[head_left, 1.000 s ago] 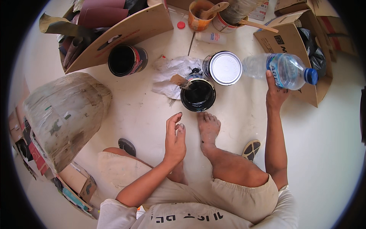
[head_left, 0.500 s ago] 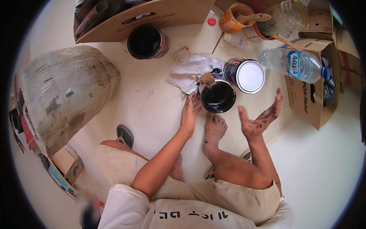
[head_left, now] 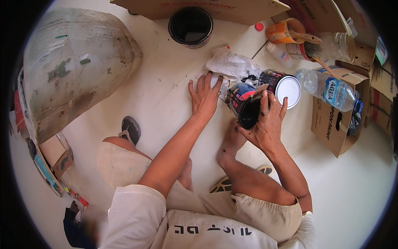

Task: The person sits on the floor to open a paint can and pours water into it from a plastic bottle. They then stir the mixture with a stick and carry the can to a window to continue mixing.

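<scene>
My right hand [head_left: 267,124] is wrapped round the rim of an open paint can [head_left: 241,94], dark inside, which leans toward me over my foot. A small brown scrap [head_left: 262,88] shows at the can's rim, beside my fingers. My left hand [head_left: 205,97] is open with fingers spread, its fingertips at the crumpled white rag or paper [head_left: 232,64]; whether they press on it I cannot tell. Against the held can's right side stands a second can with a silver lid [head_left: 288,93]. Farther off, another open can [head_left: 190,29] holds something black.
A large scuffed, paint-spotted tub [head_left: 78,66] stands at the left. To the right are a water bottle [head_left: 331,89], a cardboard box [head_left: 331,126], an orange tub with a brush [head_left: 280,32], a clear jar [head_left: 338,47] and a small white bottle [head_left: 280,56]. A red cap [head_left: 259,26] lies at the back.
My right hand has moved from empty air onto the open can, which is now tilted instead of upright. My left hand has left the can's side and spread out beside the white rag. The view has shifted.
</scene>
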Action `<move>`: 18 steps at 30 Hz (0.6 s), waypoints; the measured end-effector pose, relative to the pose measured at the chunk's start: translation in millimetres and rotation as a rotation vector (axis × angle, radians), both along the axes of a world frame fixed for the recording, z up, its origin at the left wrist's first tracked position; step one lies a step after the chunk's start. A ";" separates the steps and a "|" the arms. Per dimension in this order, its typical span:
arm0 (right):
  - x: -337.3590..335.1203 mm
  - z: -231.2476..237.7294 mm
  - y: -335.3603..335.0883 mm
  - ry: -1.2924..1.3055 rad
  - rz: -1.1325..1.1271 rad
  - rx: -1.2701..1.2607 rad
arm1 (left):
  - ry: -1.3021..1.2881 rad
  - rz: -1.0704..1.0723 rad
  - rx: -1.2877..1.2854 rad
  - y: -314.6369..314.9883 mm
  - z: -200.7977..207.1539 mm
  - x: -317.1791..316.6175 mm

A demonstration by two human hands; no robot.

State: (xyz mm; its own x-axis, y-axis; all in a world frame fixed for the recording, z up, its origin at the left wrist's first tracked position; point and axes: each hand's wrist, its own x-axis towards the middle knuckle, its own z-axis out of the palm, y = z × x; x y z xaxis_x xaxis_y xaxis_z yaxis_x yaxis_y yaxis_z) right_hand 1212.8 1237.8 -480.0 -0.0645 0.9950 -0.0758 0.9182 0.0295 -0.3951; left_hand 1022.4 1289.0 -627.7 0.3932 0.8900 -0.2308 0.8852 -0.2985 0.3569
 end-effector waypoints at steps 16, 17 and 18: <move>35.4 214.7 87.1 -0.118 0.114 0.075 | -1.414 0.387 -0.948 20.4 241.5 62.1; 34.1 233.3 96.2 -0.102 0.118 0.076 | -1.414 0.416 -0.957 29.2 263.3 62.9; 32.9 254.2 104.3 -0.085 0.107 0.035 | -1.424 0.440 -0.948 36.7 285.2 62.4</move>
